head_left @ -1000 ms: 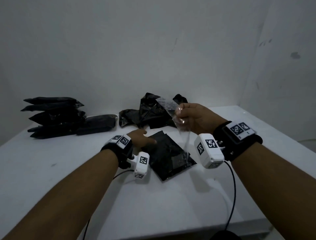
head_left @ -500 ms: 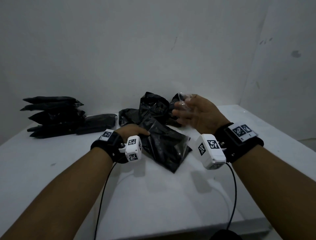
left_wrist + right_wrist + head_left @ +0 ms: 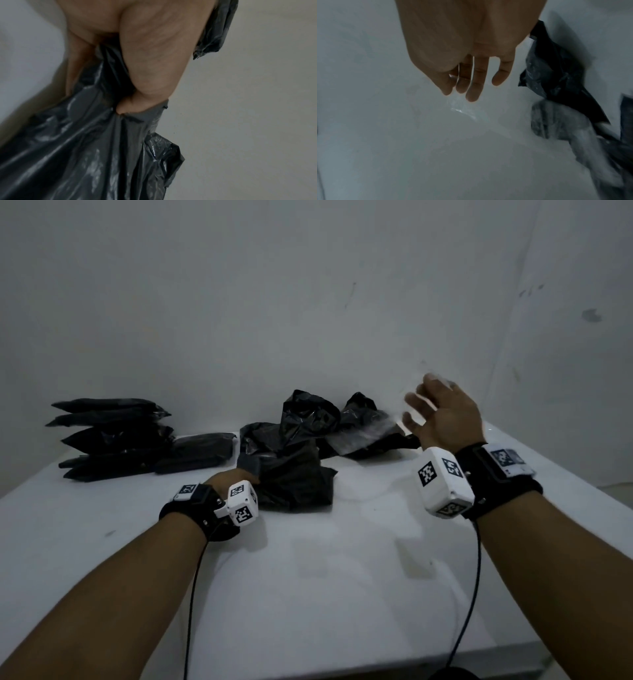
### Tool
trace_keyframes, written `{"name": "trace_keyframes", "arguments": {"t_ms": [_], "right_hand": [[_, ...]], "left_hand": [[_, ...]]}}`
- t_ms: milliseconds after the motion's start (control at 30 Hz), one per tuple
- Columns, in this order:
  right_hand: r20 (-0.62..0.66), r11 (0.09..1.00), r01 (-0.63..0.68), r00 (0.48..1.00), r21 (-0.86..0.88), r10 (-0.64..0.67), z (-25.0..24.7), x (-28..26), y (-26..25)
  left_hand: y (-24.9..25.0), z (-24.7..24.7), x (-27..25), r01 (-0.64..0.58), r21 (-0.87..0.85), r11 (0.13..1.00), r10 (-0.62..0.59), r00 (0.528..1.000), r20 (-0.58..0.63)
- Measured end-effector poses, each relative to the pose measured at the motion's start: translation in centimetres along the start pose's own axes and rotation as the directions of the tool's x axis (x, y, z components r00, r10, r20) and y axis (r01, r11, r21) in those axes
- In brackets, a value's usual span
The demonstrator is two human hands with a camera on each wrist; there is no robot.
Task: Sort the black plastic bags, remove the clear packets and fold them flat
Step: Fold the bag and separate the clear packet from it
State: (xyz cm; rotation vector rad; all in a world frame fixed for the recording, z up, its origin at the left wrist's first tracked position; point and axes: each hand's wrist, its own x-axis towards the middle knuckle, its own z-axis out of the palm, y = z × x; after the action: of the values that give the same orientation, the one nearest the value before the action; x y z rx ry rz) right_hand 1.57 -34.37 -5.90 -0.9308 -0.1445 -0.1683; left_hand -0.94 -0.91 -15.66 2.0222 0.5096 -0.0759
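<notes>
The left hand (image 3: 137,56) grips a crumpled black plastic bag (image 3: 294,477) on the white table (image 3: 342,577) while the right hand (image 3: 442,416), fingers spread and loose, releases a thin clear plastic packet (image 3: 462,108) that may drift back onto the pile

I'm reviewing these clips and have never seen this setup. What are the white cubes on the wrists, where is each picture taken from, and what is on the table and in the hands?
No robot here: a person works bare-handed. The cubes are wrist-worn cameras with printed markers. One picture comes from a head camera looking down; the other two look along each hand. On the white table lie a stack of folded black bags, a crumpled pile of black bags and a clear packet. The left hand grips a black bag. The right hand is raised, fingers spread; a bit of clear film shows at its fingertips, but whether it is held is unclear.
</notes>
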Motion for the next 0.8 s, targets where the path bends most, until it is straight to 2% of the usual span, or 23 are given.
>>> {"name": "trace_keyframes", "arguments": {"t_ms": [33,100,200,267,333,400,467,533,667,800], "right_hand": [[0.009,0.999,0.02,1.0,-0.038,-0.02,-0.2,0.1,-0.6],[0.043,0.977,0.095,0.995,-0.192,-0.088,-0.2,0.0,-1.3],[0.105,0.894,0.212,0.977,-0.396,-0.186,0.9,-0.5,-1.4],[0.099,0.819,0.24,0.97,-0.522,-0.222,1.7,-1.1,-1.2],[0.121,0.764,0.248,0.968,-0.596,-0.22,2.3,-1.4,-0.7],[0.16,0.8,0.24,0.97,-0.55,-0.181,3.0,-1.7,-0.2],[0.191,0.906,0.137,0.98,-0.4,-0.064,3.5,-1.6,0.3],[0.249,0.946,0.027,0.967,-0.322,0.057,3.7,-1.7,0.7],[0.339,0.923,0.008,0.931,-0.385,0.133,3.9,-2.0,0.8],[0.379,0.866,0.109,0.92,-0.488,0.097,4.0,-2.2,0.6]], "left_hand": [[0.0,-0.4,0.3,0.012,0.053,0.999,-0.013,1.0,0.008],[0.4,-0.8,0.7,0.009,-0.026,1.0,-0.01,1.0,-0.013],[1.7,-0.1,-1.0,-0.065,-0.137,0.988,0.071,0.997,0.037],[3.1,0.4,-2.1,-0.071,-0.169,0.983,0.073,0.997,0.001],[4.2,0.6,-2.8,-0.08,-0.191,0.978,0.089,0.995,0.04],[5.1,0.8,-3.9,-0.123,-0.205,0.971,0.142,0.987,0.081],[5.5,1.3,-4.3,-0.144,-0.215,0.966,0.172,0.978,0.117],[5.6,1.7,-4.3,-0.167,-0.233,0.958,0.202,0.969,0.139],[5.4,1.6,-3.8,-0.169,-0.242,0.955,0.208,0.968,0.143],[5.3,0.5,-2.8,-0.186,-0.21,0.96,0.209,0.974,0.093]]}}
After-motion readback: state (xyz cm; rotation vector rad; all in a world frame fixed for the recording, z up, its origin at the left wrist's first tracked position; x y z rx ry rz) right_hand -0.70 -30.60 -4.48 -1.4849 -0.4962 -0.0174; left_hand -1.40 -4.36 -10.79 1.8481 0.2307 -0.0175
